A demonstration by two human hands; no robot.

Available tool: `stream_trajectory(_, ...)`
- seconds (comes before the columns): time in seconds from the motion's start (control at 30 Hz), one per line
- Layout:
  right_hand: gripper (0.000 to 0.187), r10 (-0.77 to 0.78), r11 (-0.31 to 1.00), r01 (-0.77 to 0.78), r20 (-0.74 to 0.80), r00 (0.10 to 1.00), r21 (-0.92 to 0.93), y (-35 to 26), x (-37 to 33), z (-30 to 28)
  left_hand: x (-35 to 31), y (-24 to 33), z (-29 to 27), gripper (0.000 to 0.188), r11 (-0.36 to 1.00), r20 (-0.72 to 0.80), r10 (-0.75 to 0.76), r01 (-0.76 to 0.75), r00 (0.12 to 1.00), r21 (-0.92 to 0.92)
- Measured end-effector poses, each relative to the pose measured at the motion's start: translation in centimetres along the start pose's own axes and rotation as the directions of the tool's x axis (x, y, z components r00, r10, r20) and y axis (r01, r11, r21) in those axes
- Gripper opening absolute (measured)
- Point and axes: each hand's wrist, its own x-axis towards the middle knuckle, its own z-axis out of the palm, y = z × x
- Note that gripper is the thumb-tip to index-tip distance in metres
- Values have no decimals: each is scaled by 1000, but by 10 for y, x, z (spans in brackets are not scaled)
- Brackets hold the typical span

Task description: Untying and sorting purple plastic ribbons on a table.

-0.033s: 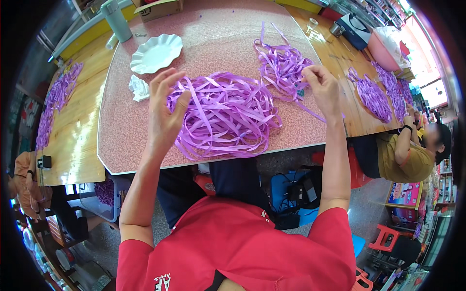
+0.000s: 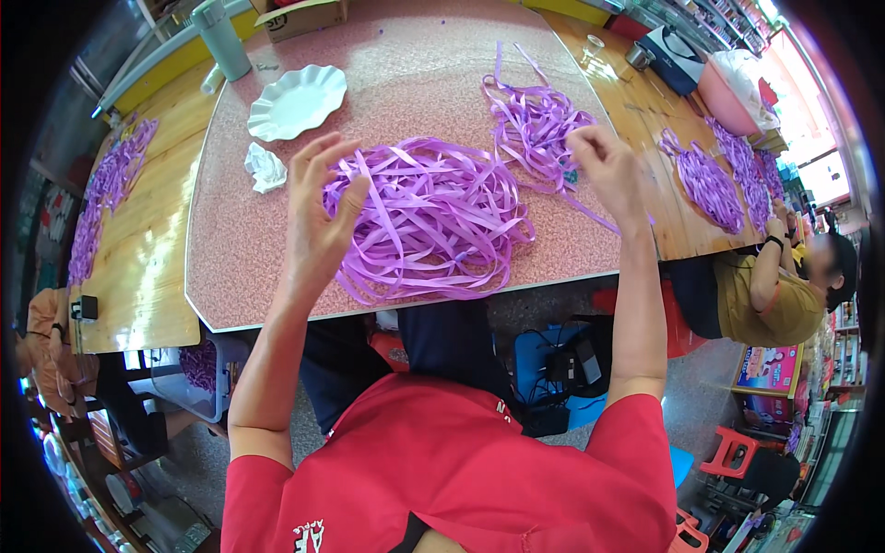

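Left hand [image 2: 318,217]: fingers [image 2: 313,152] spread open, raised just above the left edge of the big ribbon pile [image 2: 433,217], holding nothing; whether the palm touches the strands cannot be told. Right hand [image 2: 608,170]: fingers curled closed, pinching one ribbon strand [image 2: 590,210] that runs down and right toward the table edge. Two loose heaps of purple ribbon lie on the pink table [image 2: 240,249]: the big pile in the middle, directly in front of the person, and one small pile [image 2: 535,124] just beyond it to the right, the two touching. On the same table, left of the big pile: one crumpled tissue [image 2: 265,168], and beyond it one white scalloped plate [image 2: 297,101]. At the far edge stand one grey-green bottle [image 2: 221,37] and one cardboard box [image 2: 300,14]. One wooden table [image 2: 138,258] adjoins on the left and bears one ribbon band [image 2: 106,189]; a second wooden table [image 2: 645,120] adjoins on the right and bears two ribbon mats [image 2: 705,184], one tin cup [image 2: 636,55] and one pink basin [image 2: 728,97]. One other person [image 2: 774,295] in a mustard top sits at the right table.
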Motion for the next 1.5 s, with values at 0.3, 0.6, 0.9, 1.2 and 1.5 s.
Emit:
stream_trajectory(0.3,17,-274,579,448,355,894,-681,41,-2,22,-23,14,15,34,996,110,-2,12,994,-88)
stream_trajectory(0.6,21,-64,903,130,-171,983,409,-66,103,-68,-23,17,19,32,996,116,42,-32,992,-87)
stream_trajectory(0.9,11,-340,929,370,362,868,-14,-126,12,-1,-12,44,19,50,964,51,162,-147,985,-220)
stream_trajectory(1.2,11,-480,836,547,539,692,41,-112,-45,52,-33,40,23,37,585,644,-138,586,753,-560)
stream_trajectory(1.5,6,-291,944,328,543,788,30,-102,-48,32,-41,8,-16,22,646,554,-209,539,806,-540)
